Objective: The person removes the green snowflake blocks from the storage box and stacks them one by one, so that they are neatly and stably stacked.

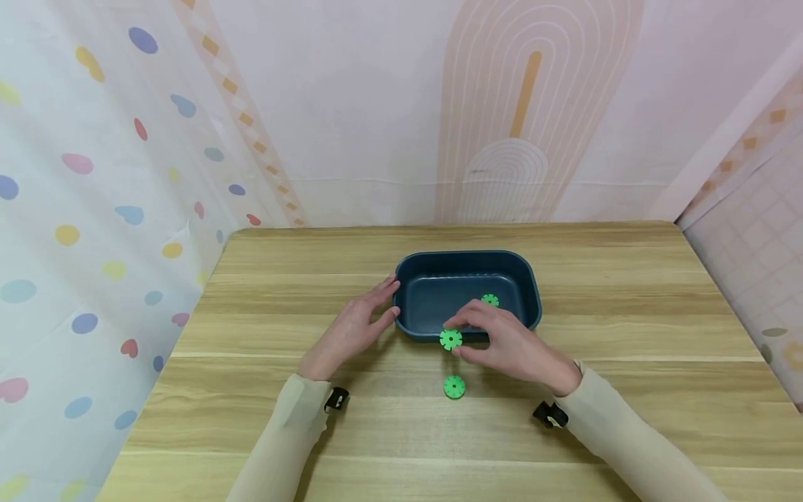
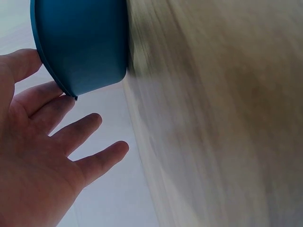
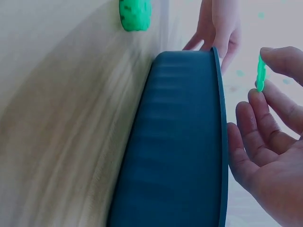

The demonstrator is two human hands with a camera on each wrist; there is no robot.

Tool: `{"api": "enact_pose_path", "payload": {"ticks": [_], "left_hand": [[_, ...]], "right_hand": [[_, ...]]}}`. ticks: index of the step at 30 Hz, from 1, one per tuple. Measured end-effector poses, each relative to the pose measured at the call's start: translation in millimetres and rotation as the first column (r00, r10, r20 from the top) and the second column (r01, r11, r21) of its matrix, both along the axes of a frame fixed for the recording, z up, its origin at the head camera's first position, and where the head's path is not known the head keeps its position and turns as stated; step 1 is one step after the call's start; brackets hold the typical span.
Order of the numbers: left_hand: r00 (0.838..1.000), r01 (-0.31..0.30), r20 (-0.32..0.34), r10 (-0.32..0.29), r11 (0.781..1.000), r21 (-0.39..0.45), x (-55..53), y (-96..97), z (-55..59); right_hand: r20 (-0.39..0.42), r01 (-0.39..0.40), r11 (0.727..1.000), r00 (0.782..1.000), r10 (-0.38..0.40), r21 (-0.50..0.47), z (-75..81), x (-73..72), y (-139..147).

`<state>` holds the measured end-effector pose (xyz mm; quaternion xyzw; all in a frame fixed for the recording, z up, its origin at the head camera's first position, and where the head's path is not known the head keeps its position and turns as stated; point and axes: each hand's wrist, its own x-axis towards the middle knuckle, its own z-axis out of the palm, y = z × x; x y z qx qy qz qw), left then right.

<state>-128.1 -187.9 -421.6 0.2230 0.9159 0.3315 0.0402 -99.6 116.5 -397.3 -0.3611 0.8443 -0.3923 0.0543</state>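
Observation:
A dark blue rectangular bin (image 1: 426, 335) sits on the wooden table. My left hand (image 1: 357, 324) rests its fingertips and thumb at the bin's left rim, the fingers fairly straight; the left wrist view shows the same hand (image 2: 42, 137) against the bin's wall (image 2: 85, 47). Between thumb and fingertips, my right hand (image 1: 505, 341) pinches a green notched disc (image 1: 456, 342) over the bin's near rim. That disc (image 3: 261, 74) appears edge-on in the right wrist view. Another green disc (image 1: 490, 298) lies inside the bin, partly covered by the right hand.
Nearer than the bin, a short stack of green notched discs (image 1: 449, 390) stands on the wooden table (image 1: 389, 432); its side (image 3: 135, 16) shows in the right wrist view. A patterned curtain (image 1: 351, 125) hangs behind the table and along its left side.

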Motion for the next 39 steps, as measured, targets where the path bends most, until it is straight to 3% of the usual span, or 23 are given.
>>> {"api": "enact_pose_path", "payload": {"ticks": [26,32,39], "left_hand": [[1.0,-0.006,0.006,0.006,1.0,-0.009,-0.6,0.3,0.6],[1.0,-0.007,0.002,0.007,1.0,-0.013,-0.7,-0.4,-0.6],[1.0,-0.006,0.001,0.006,1.0,-0.015,-1.2,-0.5,-1.6]], "right_hand": [[0.016,-0.035,0.999,0.999,0.034,0.04,-3.4,27.1,8.8],[-0.011,-0.046,0.997,0.999,0.047,0.057,-5.2,30.8,9.4],[0.049,-0.062,0.995,0.997,0.059,0.082,-7.2,34.3,9.5]]}}
